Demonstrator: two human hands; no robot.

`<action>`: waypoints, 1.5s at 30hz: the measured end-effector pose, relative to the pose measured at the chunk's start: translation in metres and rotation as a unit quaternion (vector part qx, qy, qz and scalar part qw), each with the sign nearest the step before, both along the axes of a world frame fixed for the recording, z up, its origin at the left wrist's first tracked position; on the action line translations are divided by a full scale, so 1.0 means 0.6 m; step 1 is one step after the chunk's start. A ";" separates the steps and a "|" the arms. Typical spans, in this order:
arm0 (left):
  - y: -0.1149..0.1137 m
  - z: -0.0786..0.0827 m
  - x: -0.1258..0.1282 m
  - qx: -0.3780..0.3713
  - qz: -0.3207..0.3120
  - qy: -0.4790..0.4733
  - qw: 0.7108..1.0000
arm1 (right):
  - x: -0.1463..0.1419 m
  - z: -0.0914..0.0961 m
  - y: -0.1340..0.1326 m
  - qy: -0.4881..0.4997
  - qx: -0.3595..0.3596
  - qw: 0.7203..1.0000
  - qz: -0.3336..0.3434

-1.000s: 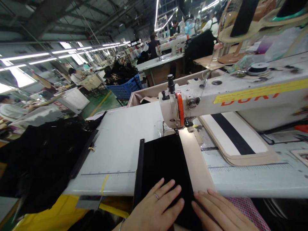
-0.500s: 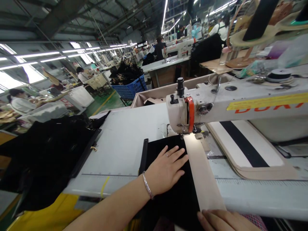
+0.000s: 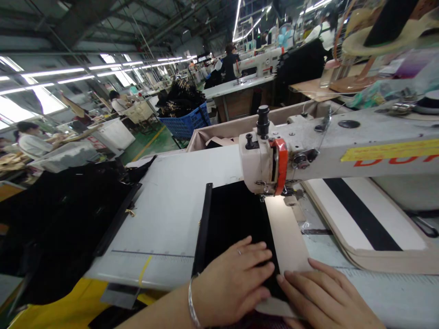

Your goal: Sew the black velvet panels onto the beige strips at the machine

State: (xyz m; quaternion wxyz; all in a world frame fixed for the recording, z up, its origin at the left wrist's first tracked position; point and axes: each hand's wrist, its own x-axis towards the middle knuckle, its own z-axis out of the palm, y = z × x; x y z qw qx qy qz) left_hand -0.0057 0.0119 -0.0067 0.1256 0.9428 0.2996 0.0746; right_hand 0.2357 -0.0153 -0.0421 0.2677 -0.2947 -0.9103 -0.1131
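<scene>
L hand (image 3: 236, 281): rests on blk panel (image 3: 236, 219), fingers slightly apart. R hand (image 3: 325, 297): on beige strip (image 3: 286, 233), pinch can't tell. Both pcs: far ends at sewing machine (image 3: 308, 141) head. Step, prob.: edge guiding; next needs edges aligned.

The single view comes from the wearer's head, facing forward and down over the surface (image 3: 164, 201), with the left hand (image 3: 236, 278) and right hand (image 3: 325, 290) close below, the sewing machine (image 3: 318, 141) near at right, and the ceiling (image 3: 103, 27) well beyond.
</scene>
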 end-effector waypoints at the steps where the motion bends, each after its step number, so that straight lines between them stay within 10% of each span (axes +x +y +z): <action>1: -0.013 -0.005 -0.003 0.006 -0.016 -0.016 1.000 | 0.001 0.000 0.003 -0.009 0.015 1.000 0.003; 15: -0.005 -0.033 -0.006 0.059 -0.027 -0.073 0.995 | 0.012 0.007 0.022 -0.051 0.008 0.999 0.007; 26: 0.062 -0.042 -0.001 0.079 -0.028 -0.047 0.995 | 0.003 -0.023 0.045 0.000 -0.142 0.987 -0.076; 45: 0.183 -0.047 0.013 0.092 0.037 -0.041 0.994 | -0.014 -0.010 0.155 -0.040 -0.159 0.981 -0.106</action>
